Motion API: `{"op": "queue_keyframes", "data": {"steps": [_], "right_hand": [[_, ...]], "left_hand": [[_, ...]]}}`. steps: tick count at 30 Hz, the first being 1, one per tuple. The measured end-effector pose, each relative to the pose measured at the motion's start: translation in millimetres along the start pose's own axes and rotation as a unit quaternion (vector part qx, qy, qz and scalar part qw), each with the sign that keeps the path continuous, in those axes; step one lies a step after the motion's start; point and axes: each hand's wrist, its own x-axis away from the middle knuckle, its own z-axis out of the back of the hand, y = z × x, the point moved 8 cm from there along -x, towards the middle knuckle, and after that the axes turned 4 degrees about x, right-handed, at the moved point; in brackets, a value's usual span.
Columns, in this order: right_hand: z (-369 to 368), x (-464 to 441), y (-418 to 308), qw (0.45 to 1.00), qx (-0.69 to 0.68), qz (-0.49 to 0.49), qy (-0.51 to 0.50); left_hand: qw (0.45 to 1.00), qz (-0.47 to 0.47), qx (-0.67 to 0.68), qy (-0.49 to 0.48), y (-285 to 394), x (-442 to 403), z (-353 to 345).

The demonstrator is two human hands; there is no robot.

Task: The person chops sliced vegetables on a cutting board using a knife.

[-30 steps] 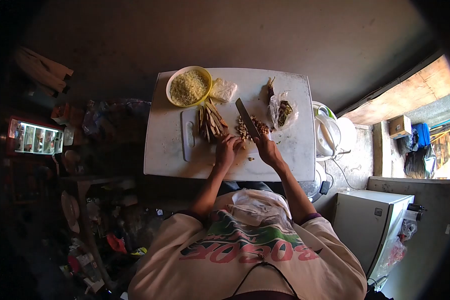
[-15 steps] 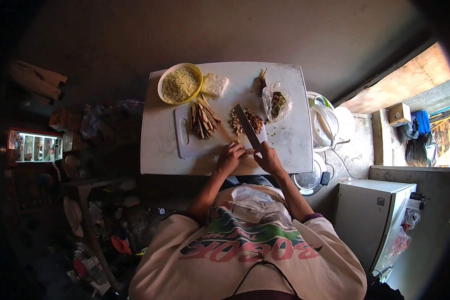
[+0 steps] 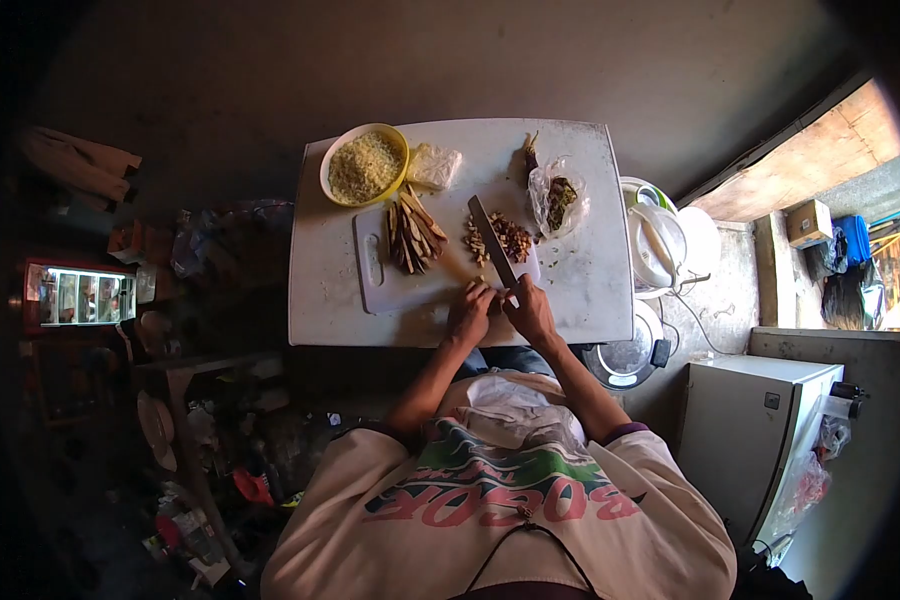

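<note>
My right hand (image 3: 532,312) is wrapped round the handle of a kitchen knife (image 3: 491,238), its long blade pointing away from me across the cutting board (image 3: 374,290). Close beside it, the fingers of my left hand (image 3: 469,314) are pinched together near the board's front edge. A small pale bit shows at their tips, too small to name. Chopped brown and pale pieces (image 3: 513,240) lie on both sides of the blade. Further left on the board is a heap of long strips (image 3: 411,235) with dark skin and pale flesh.
A yellow bowl (image 3: 402,150) of pale grated or chopped food stands at the table's back left, beside a wrapped white packet (image 3: 434,166). On the right are a clear plastic bag (image 3: 562,198) with greenish contents and a dark stem-like piece (image 3: 531,153). White appliances stand beyond the right edge.
The whole view has shifted slightly. The knife blade has moved a little left relative to the chopped pieces, and its handle end is nearer my left fingers.
</note>
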Motion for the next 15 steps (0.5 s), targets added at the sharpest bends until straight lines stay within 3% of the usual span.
{"op": "queue_keyframes", "data": {"steps": [6,8,12,15], "right_hand": [[13,-23,-3,1.000,0.009,0.001,0.022],[22,-40,-11,0.999,-0.015,-0.013,0.043],[37,-57,-33,0.995,-0.027,0.036,0.085],[33,-49,-29,0.999,-0.001,-0.039,0.019]], "left_hand": [[0.996,0.060,0.050,0.037,-1,-19,19],[0.985,0.068,0.078,0.139,-4,-29,40],[0.987,0.067,0.044,0.139,-22,-40,47],[0.984,0.076,0.070,0.149,-39,-31,52]]}}
